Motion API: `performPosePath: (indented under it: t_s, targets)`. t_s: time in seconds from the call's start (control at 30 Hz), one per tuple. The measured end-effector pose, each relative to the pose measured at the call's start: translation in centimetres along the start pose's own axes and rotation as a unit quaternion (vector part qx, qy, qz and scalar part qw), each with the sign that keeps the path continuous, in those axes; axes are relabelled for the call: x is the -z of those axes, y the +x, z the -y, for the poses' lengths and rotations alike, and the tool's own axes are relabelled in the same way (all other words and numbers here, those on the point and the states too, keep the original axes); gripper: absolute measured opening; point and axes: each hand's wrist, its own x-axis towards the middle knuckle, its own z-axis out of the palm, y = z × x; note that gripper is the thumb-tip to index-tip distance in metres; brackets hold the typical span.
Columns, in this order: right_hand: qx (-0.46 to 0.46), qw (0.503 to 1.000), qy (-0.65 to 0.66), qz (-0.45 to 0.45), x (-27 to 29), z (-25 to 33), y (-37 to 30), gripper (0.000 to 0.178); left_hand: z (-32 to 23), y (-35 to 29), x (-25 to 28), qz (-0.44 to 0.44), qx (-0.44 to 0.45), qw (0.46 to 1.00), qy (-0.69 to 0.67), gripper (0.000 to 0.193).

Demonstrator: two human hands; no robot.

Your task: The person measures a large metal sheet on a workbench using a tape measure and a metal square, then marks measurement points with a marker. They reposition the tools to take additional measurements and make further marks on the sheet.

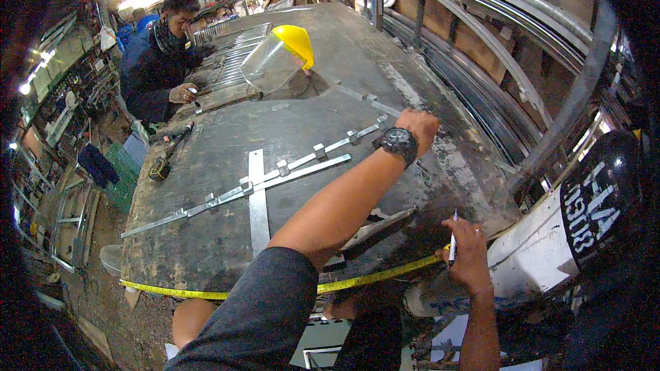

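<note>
My left hand (418,128), with a black watch on its wrist, reaches across the dark table and is closed. Its fingers curl down out of sight beside the far end of a long thin metal strip (299,161) fitted with several small metal blocks. In my right hand (471,251), near the front right edge, is a white marker pen (452,240) held upright. A yellow measuring tape (371,280) lies stretched along the front edge, its right end close to those fingers. A flat metal bar (257,199) and a second strip (313,172) cross under the strip with blocks.
A yellow face shield (292,45) with a clear visor stands farther back on the table (199,254). Across at the left, a person (158,62) leans over slim metal bars (237,51). A tape measure case (160,167) rests by the left edge. Metal tubes (474,89) fill a right-hand rack.
</note>
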Motion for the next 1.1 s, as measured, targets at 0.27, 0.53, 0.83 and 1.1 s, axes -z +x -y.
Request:
performPosePath:
  t_s: [0.27, 0.53, 0.83, 1.1]
  targets:
    - [0.017, 1.000, -0.006, -0.019, -0.3, -0.8, -0.2, 0.068, 1.2, -0.5, 1.7, 0.041, 0.056, 0.998, 0.007, 0.021]
    - [0.018, 0.999, -0.027, -0.015, -0.1, -0.5, -0.1, 0.070, 3.4, -1.4, 2.1, 0.026, 0.016, 1.000, 0.003, 0.027]
    - [0.021, 0.999, -0.015, -0.020, -0.1, -0.4, -0.2, 0.066, 3.5, -1.5, 1.9, 0.028, 0.028, 0.999, 0.010, 0.025]
    - [0.018, 1.000, -0.018, -0.007, 0.1, -0.3, 0.0, 0.068, 2.0, -1.0, 0.9, 0.025, 0.046, 0.998, 0.017, 0.019]
